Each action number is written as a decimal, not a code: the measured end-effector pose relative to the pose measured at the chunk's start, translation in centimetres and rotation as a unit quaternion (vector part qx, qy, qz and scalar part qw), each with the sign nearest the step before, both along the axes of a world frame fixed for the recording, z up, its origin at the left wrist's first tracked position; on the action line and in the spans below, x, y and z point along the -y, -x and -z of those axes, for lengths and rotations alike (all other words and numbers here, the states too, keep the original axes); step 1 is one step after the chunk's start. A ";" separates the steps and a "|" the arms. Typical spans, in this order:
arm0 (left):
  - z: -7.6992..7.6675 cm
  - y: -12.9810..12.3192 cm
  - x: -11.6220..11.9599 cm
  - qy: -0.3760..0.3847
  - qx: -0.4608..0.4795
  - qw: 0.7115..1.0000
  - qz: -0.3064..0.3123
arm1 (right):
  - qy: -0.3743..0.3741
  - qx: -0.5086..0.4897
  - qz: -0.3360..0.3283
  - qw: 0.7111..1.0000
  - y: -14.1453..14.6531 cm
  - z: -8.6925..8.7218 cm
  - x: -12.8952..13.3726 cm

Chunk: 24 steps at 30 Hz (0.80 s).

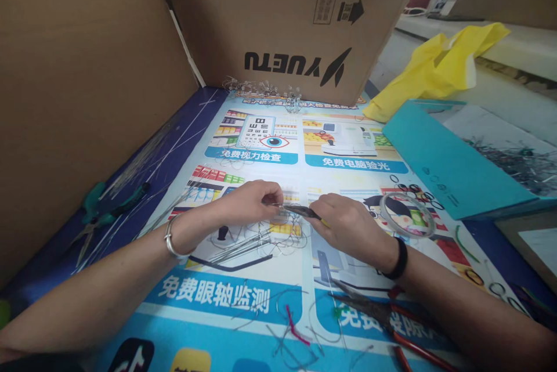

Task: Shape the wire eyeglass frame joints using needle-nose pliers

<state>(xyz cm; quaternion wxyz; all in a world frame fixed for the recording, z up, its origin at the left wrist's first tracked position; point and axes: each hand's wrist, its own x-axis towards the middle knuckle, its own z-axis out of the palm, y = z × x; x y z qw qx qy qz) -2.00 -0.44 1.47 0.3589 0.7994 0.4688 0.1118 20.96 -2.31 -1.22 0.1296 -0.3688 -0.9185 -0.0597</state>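
My left hand (252,201) is closed in a pinch at the middle of the table, holding the end of a thin wire (281,207). From the right, my right hand (342,224) grips needle-nose pliers (304,211) with a yellow handle. Their jaws point left and meet the wire close to my left fingertips. Thin wire loops (289,235) lie on the printed sheet just under both hands. Beside them, straight metal wires (239,247) rest in a bundle. My left wrist wears a silver bangle, my right a black band.
Red-handled pliers (378,311) lie front right, green-handled pliers (98,218) at left. A clear tape roll (408,215) sits at right, near a teal box (452,163) of metal pieces. Cardboard walls (278,18) stand behind; a yellow bag (435,64) is back right.
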 end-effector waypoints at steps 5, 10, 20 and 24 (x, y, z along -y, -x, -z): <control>0.3 -0.3 0.3 -0.008 0.010 1.000 -0.024 | -0.001 0.017 0.002 1.000 0.2 -0.1 0.0; 0.9 -0.5 0.3 -0.004 0.021 0.998 -0.054 | -0.005 0.021 0.010 1.000 0.4 0.1 0.0; 1.4 -0.6 0.4 -0.010 0.043 0.997 -0.071 | -0.005 0.019 0.018 1.000 0.4 0.2 0.1; 0.8 -0.7 0.6 -0.010 0.042 0.996 -0.076 | 0.017 0.010 0.022 1.000 0.3 0.2 0.1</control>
